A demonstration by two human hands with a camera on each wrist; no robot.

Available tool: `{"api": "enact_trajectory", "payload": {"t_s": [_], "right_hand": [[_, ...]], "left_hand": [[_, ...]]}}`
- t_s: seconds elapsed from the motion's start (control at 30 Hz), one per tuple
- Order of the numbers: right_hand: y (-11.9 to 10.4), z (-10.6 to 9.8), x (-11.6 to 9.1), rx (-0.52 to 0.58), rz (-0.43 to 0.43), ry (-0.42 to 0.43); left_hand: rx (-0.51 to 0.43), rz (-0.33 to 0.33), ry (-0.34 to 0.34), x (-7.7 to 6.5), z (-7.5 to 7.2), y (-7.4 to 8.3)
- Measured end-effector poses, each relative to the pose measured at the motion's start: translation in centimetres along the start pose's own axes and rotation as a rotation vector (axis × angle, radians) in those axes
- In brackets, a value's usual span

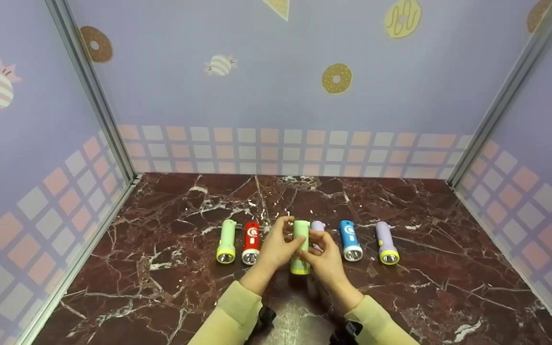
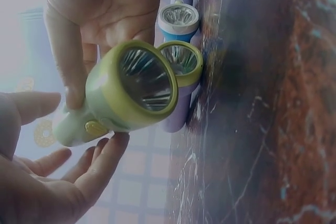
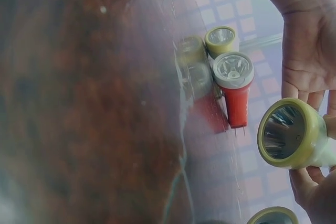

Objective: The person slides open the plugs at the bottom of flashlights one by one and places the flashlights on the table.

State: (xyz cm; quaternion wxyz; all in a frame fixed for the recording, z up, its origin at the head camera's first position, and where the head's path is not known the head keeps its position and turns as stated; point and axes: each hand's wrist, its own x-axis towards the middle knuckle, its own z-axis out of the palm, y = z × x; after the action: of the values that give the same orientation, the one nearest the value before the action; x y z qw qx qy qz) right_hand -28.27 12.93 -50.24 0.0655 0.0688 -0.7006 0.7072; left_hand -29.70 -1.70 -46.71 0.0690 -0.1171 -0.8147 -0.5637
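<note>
A dark red, white-veined marble-look tabletop (image 1: 127,273), glossy enough to mirror what it bears, carries a row of flashlights, lamp ends toward the person. From left: a pale green flashlight (image 1: 228,235) with yellow rim, a red flashlight (image 1: 252,230) with white rim just beside it, a partly hidden purple flashlight (image 1: 318,225), a white-rimmed blue flashlight (image 1: 348,230) and a yellow-rimmed lilac flashlight (image 1: 384,235).

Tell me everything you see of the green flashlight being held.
The green flashlight has a pale, plastic-looking body, a yellow switch, and a yellow rim around a shiny, unlit-looking reflector. It is raised above the table, its wide end nearest the person. The left hand and right hand both hold it.
</note>
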Motion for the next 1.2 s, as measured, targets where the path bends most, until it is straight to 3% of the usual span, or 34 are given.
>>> {"api": "enact_trajectory", "payload": {"t_s": [0.5, 0.87, 1.2], "right_hand": [[-0.11, 0.04, -0.08, 0.007, -0.01, -0.02], [0.06, 0.09, -0.14, 0.03, -0.004, -0.011], [0.18, 0.12, -0.2, 0.011, -0.02, -0.008]], "left_hand": [[-0.024, 0.082, -0.042, 0.25, -0.49, -0.44], [-0.008, 0.073, -0.09, 0.26, -0.63, -0.57], [-0.009, 0.048, -0.064, 0.21, -0.51, -0.28]]}}
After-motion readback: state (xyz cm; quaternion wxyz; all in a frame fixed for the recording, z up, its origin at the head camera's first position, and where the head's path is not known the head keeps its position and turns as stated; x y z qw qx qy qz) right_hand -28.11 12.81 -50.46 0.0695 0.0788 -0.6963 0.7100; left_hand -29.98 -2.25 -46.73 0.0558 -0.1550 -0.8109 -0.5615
